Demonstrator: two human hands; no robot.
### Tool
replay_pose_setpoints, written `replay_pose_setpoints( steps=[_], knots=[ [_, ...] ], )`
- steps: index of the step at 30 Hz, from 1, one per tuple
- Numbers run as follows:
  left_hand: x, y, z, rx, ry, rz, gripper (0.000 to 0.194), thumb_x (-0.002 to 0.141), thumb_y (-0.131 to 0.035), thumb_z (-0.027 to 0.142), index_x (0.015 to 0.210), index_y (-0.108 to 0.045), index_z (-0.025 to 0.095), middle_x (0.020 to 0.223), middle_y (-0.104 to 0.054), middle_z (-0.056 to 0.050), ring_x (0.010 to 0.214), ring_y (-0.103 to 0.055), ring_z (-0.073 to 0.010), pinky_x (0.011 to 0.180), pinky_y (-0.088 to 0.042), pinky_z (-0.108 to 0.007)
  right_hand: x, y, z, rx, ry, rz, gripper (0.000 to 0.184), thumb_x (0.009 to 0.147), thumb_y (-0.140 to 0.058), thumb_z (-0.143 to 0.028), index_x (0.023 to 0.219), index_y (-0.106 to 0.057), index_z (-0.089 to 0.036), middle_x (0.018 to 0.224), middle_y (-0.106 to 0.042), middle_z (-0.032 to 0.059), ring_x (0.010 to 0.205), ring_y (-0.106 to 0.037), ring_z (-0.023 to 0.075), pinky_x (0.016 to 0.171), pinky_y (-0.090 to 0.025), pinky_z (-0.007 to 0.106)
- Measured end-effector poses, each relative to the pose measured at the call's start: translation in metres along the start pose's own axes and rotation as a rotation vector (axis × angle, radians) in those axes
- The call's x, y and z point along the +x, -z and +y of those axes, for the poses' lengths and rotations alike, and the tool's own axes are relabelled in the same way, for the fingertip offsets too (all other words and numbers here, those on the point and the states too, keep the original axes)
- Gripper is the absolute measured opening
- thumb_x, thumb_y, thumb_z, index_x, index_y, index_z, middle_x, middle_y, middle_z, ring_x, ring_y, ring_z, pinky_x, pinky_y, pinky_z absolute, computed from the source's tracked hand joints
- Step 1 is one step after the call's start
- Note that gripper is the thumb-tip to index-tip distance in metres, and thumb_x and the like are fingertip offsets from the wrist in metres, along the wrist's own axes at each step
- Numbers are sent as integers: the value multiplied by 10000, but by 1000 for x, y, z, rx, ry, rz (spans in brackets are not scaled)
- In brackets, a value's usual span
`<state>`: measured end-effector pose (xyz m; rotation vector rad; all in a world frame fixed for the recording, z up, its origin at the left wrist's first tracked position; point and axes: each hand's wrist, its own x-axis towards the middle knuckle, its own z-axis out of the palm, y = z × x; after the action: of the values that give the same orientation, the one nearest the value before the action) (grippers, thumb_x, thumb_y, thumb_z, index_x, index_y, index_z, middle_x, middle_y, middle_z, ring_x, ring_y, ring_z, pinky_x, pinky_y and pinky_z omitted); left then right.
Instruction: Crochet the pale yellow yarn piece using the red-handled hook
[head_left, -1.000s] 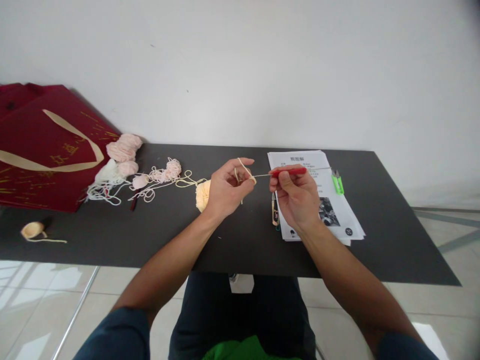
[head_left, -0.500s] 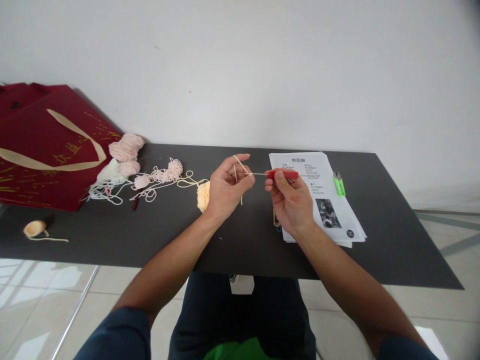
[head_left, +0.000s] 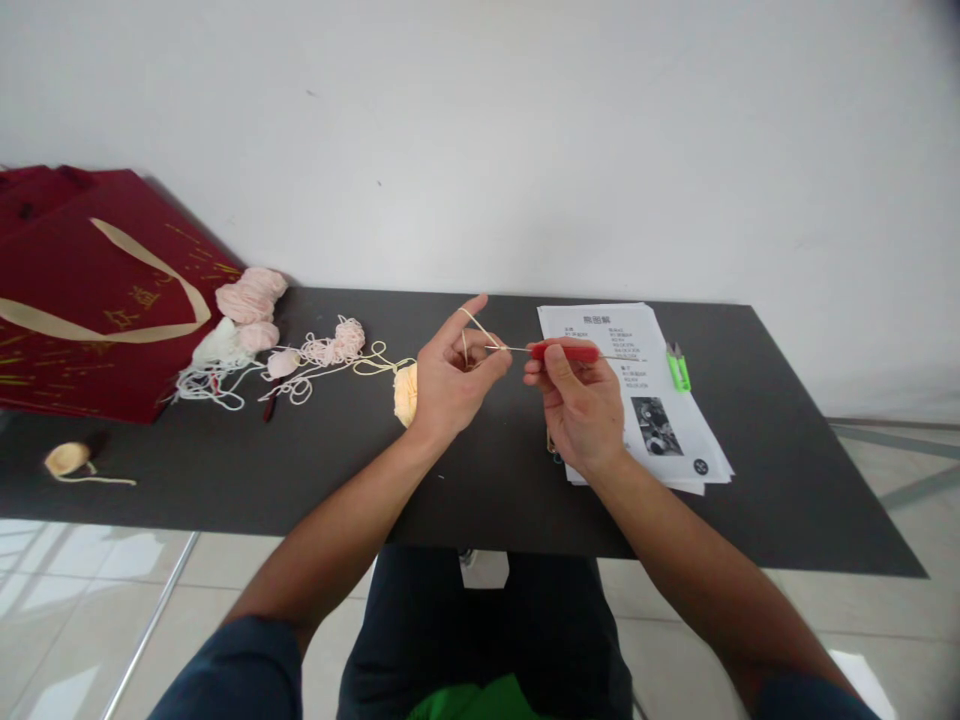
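My left hand pinches pale yellow yarn between thumb and fingers, and the strand loops over its raised index finger. My right hand is closed round the red handle of a crochet hook. The hook's thin metal shaft points left, its tip at the yarn by my left fingertips. Behind my left wrist lies a ball of yellow yarn, partly covered. Any stitches inside the left fingers are too small to make out.
Printed sheets lie under my right hand, with green thread snips on their right edge. To the left are pink yarn balls, tangled pale yarn, a dark red bag and a small yellow crocheted piece.
The hook first drew back slightly left with my right hand, and its tip now meets the yarn at my left fingertips. My left index finger has lifted higher.
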<state>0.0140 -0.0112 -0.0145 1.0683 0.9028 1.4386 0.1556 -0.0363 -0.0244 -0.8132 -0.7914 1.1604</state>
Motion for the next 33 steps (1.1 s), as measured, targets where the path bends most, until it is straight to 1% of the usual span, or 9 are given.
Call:
replay_pose_setpoints(
  steps=[4,8,12,15,19,23,26,31,33],
  knots=[
    [2,1,-4,-65,-29,15,582,709,-908,212,1264,-733,238,779,-744,15,763,-685,-137,730,-510,-270,-1,2,4,-38,31,-16,158,893,-816,-361,1002,-744,-272,952,-828,-20,730,-765,111,680,-686,251],
    [3,1,-6,-138,2,22,609,701,-928,206,1274,-727,256,808,-765,10,841,-721,-147,787,-529,-271,-6,1,8,-153,152,-29,143,933,-773,-328,1073,-767,-295,999,-839,-7,770,-789,143,741,-708,325],
    [1,-1,-3,-201,78,25,724,703,-935,207,1373,-670,270,820,-782,7,797,-724,-135,684,-488,-237,-16,-2,5,-342,280,19,128,937,-766,-298,1055,-815,-289,950,-845,14,755,-796,158,727,-698,320],
    [0,-2,-1,-227,146,37,767,695,-947,226,1400,-649,262,825,-797,-1,780,-729,-132,612,-434,-219,-21,-1,2,-475,387,23,159,941,-756,-285,1086,-819,-302,958,-844,20,775,-800,180,754,-706,355],
    [-1,-3,-1,-233,172,83,770,669,-966,249,1376,-663,249,773,-790,5,781,-733,-137,586,-407,-220,-20,6,2,-654,619,-78,295,915,-763,-205,1170,-797,-349,1096,-846,27,904,-812,216,850,-714,415],
    [1,-2,2,-246,198,88,745,674,-960,239,1362,-675,235,812,-809,-9,588,-602,-69,532,-359,-214,-16,11,4,-730,762,-208,391,880,-773,-121,1192,-794,-356,1152,-847,33,997,-817,230,858,-715,417],
    [3,0,4,-297,241,61,737,672,-955,220,1354,-673,214,820,-810,-19,549,-549,-47,513,-343,-193,-14,14,8,-665,703,-223,381,886,-779,-136,1182,-802,-375,1193,-838,18,1013,-817,226,879,-717,427],
    [5,2,6,-377,252,24,729,668,-949,177,1341,-669,161,783,-787,-24,560,-560,-44,511,-347,-167,-9,17,16,-352,328,-162,230,883,-820,-248,1077,-842,-371,1209,-831,-4,920,-821,204,840,-723,407],
    [5,3,6,-389,252,22,724,668,-943,160,1338,-669,157,774,-778,-17,565,-565,-44,516,-355,-163,-6,17,17,-236,220,-150,212,857,-849,-284,1052,-848,-367,1198,-833,-11,892,-815,197,808,-719,397]
  ],
)
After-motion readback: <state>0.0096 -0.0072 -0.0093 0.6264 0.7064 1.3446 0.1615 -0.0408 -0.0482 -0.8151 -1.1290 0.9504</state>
